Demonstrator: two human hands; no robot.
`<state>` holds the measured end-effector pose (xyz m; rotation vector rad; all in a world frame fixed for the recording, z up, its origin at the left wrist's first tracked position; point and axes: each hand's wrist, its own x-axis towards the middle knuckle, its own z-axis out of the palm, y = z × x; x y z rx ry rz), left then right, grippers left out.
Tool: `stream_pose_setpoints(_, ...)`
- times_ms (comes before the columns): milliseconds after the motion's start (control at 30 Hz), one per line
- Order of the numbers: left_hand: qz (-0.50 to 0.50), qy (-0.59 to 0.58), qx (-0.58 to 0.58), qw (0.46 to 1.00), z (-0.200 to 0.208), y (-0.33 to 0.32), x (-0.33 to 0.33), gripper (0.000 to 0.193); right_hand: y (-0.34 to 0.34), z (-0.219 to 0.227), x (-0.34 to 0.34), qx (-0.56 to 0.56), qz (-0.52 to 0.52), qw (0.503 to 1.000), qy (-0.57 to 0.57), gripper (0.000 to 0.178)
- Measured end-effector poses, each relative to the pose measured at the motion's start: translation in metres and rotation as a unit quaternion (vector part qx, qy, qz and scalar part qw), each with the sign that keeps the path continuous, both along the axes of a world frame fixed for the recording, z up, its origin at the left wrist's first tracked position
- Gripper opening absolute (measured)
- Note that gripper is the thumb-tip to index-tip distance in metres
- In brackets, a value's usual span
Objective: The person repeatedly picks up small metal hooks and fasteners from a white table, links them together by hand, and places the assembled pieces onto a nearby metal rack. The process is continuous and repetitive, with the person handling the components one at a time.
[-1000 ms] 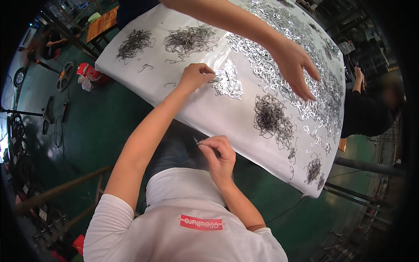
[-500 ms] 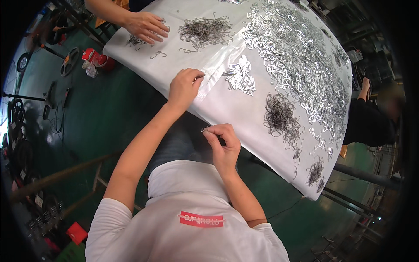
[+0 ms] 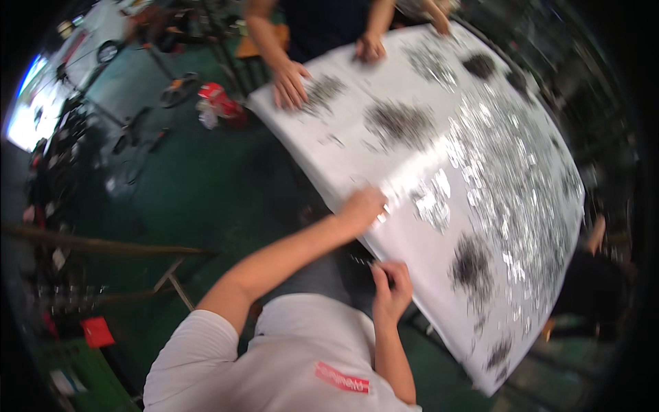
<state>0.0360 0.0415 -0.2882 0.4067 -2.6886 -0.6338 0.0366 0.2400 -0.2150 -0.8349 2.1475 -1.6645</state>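
My left hand [image 3: 362, 209] is at the near edge of the white-covered table [image 3: 336, 168], fingers bent and closed. Small bright bits show by its fingertips, too blurred to name. Just off that edge and lower, my right hand [image 3: 392, 292] makes a pinch of thumb and forefinger. Something tiny may be at its tips, but I cannot make it out. Beyond my left hand lies a small heap of shiny metal pieces [image 3: 434, 199]. A dark pile of wire hooks [image 3: 472, 266] lies on the table to the right of my hands.
Shiny hooks [image 3: 511, 199] are spread widely over the table's right half. Another dark hook pile [image 3: 399, 123] lies farther back. Across the table, a co-worker's hand [image 3: 291, 86] touches a small pile [image 3: 322, 93]. A red container [image 3: 223, 103] stands beyond the left corner.
The whole view has swung and blurred, so the table sits lower and farther right. My hands keep their closed poses near its edge. More of the co-worker across the table now shows.
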Motion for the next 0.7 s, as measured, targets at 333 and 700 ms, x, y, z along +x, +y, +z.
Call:
stream_pose_setpoints(333, 0.087, -0.017, 0.017, 0.996, 0.002, 0.027, -0.005, 0.020, 0.001, -0.001, 0.008, -0.034, 0.018, 0.999, 0.015, 0.003)
stream_pose_setpoints(700, 0.076, 0.106, 0.455, 0.881, 0.070, 0.049, 0.072, 0.018, 0.001, -0.001, 0.008, -0.047, 0.025, 0.999, 0.012, 0.006)
